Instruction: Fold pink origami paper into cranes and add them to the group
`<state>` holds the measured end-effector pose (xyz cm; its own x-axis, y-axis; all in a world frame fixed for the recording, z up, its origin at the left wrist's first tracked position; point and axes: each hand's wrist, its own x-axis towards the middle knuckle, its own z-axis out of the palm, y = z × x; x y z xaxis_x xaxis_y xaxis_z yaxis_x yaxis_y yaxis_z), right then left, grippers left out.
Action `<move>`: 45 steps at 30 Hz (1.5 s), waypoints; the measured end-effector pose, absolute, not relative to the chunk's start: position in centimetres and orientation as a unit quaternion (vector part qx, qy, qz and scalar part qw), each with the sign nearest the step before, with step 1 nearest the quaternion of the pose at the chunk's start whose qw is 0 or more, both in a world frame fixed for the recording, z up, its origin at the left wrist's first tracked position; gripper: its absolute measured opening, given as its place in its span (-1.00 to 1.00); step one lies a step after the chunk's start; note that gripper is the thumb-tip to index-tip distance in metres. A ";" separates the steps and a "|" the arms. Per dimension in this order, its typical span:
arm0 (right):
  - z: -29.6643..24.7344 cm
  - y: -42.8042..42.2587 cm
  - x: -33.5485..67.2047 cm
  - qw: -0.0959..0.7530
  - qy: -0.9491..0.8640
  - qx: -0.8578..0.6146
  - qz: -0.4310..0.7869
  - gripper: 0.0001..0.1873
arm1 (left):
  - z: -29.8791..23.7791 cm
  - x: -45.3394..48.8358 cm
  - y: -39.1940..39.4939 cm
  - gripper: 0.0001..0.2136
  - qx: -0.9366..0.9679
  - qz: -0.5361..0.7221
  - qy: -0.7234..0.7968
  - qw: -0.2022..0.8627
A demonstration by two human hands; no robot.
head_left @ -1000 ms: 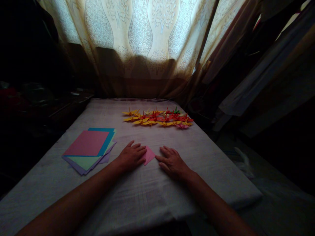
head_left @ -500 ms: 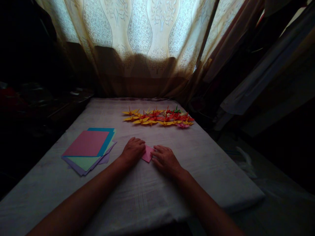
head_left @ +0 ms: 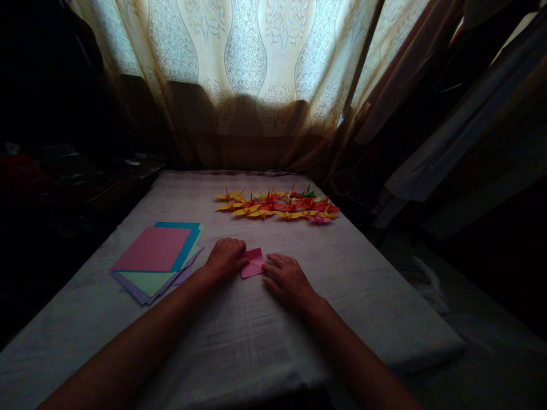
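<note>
Pink paper [head_left: 253,264], R of stack [head_left: 150,250], had just turned, crease showing; prob. mid-fold. L hand [head_left: 225,256] fingers curled at stack-side edge, R hand [head_left: 287,279] fingers at opp. edge; couldn't tell if either pinched.

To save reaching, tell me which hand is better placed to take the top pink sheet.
Probably the left hand: it is nearer the pink sheet, on the sheet's side of the folded pink paper, whereas the right hand is at the paper's opposite edge.
</note>
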<state>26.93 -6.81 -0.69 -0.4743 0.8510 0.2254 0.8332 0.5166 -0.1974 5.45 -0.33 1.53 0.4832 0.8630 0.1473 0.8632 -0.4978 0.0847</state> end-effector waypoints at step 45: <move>-2.8 -4.0 21.2 0.258 -0.872 -0.405 -0.092 -0.86 | -2.2 3.0 -0.9 -0.82 -0.775 -0.278 -0.560 -0.097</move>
